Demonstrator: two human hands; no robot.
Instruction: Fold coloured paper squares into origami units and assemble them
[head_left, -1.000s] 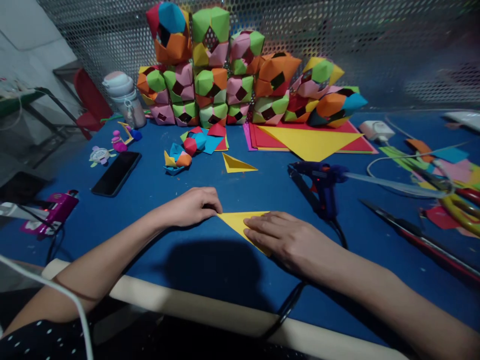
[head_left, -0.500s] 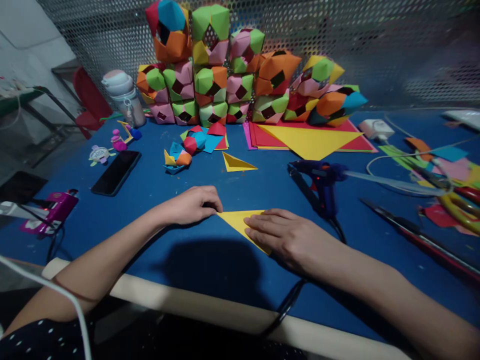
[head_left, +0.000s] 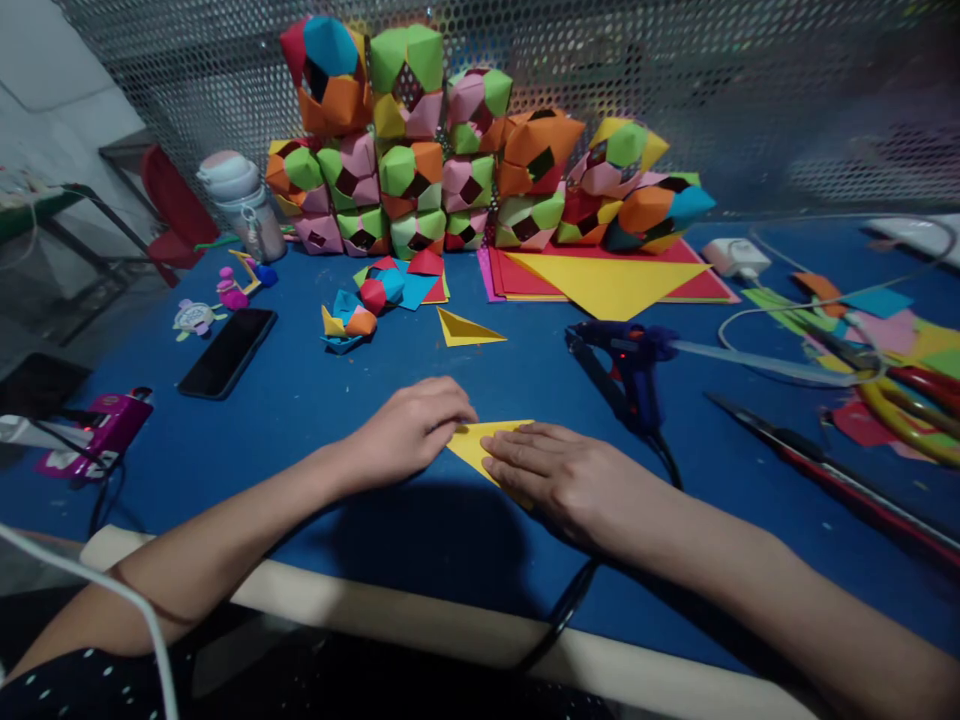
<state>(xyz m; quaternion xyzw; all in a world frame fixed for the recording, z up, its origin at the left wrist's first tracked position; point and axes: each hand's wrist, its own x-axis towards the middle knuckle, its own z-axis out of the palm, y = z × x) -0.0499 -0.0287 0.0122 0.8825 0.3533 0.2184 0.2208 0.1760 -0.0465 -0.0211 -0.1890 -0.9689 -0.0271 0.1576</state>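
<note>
A folded yellow paper triangle (head_left: 480, 441) lies flat on the blue table in front of me. My left hand (head_left: 414, 425) is at its left corner, fingers curled, with thumb and fingertips closed on the paper's edge. Stretched flat across the right part is my right hand (head_left: 559, 470), pressing the sheet down and hiding that end. Beyond my hands stands a smaller folded yellow piece (head_left: 469, 328). A blue glue gun (head_left: 637, 365) rests to the right, its cord running toward the table's front edge.
Origami paper balls (head_left: 409, 180) are stacked along the mesh at the back. A large yellow triangle (head_left: 607, 280) tops red sheets (head_left: 517, 275). On the right lie a craft knife (head_left: 817, 465), scissors (head_left: 885, 395) and paper scraps. A phone (head_left: 229, 352) and purple power bank (head_left: 112, 430) lie left.
My left hand has slid right along the paper's upper edge, covering its left tip. My right hand stays flat on the paper. The view has shifted slightly.
</note>
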